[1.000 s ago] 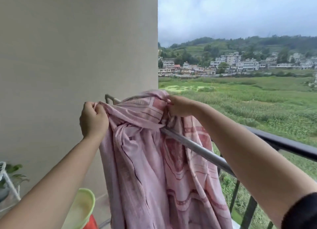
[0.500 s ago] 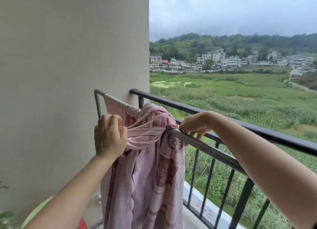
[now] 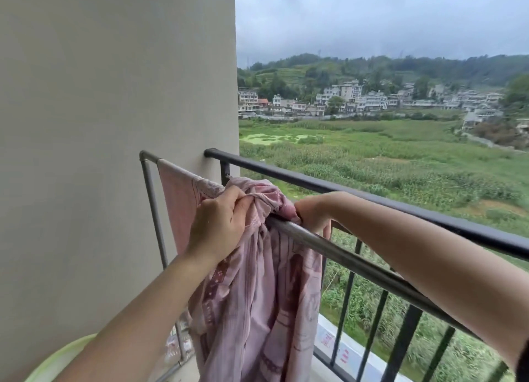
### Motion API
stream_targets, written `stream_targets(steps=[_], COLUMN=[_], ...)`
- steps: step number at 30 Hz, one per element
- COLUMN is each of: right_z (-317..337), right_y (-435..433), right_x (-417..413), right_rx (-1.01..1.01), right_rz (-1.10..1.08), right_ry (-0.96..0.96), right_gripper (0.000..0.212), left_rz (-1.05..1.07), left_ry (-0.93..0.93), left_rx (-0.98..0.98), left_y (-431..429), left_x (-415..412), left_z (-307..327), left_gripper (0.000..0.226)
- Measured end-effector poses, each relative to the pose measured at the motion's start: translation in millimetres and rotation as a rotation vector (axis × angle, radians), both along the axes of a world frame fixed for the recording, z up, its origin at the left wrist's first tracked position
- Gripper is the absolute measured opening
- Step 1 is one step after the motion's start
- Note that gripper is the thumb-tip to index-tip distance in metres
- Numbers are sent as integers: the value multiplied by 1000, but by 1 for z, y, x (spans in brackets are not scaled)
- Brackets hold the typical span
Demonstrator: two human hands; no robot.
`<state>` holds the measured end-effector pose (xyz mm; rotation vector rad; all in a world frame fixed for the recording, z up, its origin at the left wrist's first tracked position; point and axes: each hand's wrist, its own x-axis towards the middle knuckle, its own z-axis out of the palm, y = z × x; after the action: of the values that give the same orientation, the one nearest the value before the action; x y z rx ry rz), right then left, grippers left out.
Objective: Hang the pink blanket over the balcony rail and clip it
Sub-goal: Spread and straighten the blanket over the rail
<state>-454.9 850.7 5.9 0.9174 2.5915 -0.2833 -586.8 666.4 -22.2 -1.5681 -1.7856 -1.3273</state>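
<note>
Since half a second earlier, the left hand had slid up along the grey rail and sunk its grip into the bunched top of the pink blanket, while the right hand had moved in until it touched the bunch from the 3 o'clock side.

The left hand's fingers were curled tight around a wad of cloth right at the rail. The right hand hooked over the rail, its fingers reaching down behind the bar, seemingly pinching the cloth hanging on the far side, though I could not tell for sure.

The blanket was over the grey rail, not the black balcony railing beyond it at about 1 o'clock. One flat strip lay spread along the rail toward the wall at 10 o'clock; the rest hung crumpled, most of its length dropping on the near side toward the floor.

So the draping seemed only partly done. By my reckoning, the bunch remained to be pulled out along the bare rail toward 4 o'clock and evened on both sides. No clips were anywhere in view, so clipping had not begun. A green basin sat at 7 o'clock.
</note>
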Motion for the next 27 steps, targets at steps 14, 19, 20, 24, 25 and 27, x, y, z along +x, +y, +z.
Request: stream_targets(steps=[14,19,20,24,25,27], right_z=[87,36,33,40,44,52], right_y=[42,41,42,41,38,28], right_x=[-84,-107,-107,-98,-94,-87], right_rx=[137,110,119,139,95,-61], right_rz=[56,206,190,145,144,156], right_ry=[798,534,559,661,660,655], right_gripper=[30,32,34,36,36,45], left_rz=[329,524,488,404,422,465], left_ry=[-784,-404,-310,75,118,133], left_rx=[-254,-199,-163,-71,-20,49], left_y=[12,23,22,19,21,25], left_x=[-139,-120,-112,-101,-102,-99], left_z=[25,-23,-29,-32,-25,0], left_gripper=[36,38,46,48,43,47])
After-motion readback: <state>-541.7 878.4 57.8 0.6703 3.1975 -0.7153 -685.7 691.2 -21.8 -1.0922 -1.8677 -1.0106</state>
